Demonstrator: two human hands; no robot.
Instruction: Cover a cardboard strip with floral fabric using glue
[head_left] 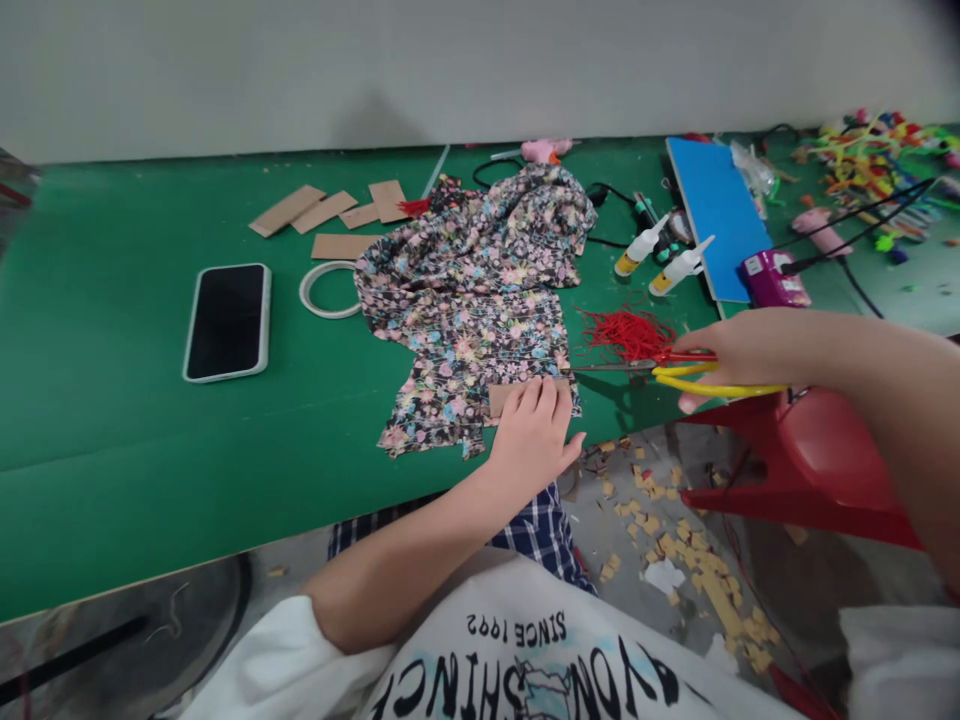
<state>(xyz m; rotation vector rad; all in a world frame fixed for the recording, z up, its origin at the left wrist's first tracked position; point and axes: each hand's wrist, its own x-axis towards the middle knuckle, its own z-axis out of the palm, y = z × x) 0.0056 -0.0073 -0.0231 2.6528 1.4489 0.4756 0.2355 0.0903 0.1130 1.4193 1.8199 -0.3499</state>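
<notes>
Floral fabric (472, 320) lies bunched at the back and flatter near the table's front edge. My left hand (534, 425) rests on a small cardboard piece (504, 400) and presses it on the fabric, fingers side by side and thumb out to the right. In my right hand (709, 362) are scissors (724, 388) with red and yellow handles. Their blades point left and reach the fabric's right edge, just above the cardboard. A heap of red threads (628, 334) lies right behind the blades.
A phone (229, 322), a tape roll (306, 290) and cardboard pieces (289, 210) are on the left. Behind my right hand are two glue bottles (637, 252), a blue board (716, 205), a purple device (772, 280) and glue guns (819, 232). A red stool (840, 450) stands below right.
</notes>
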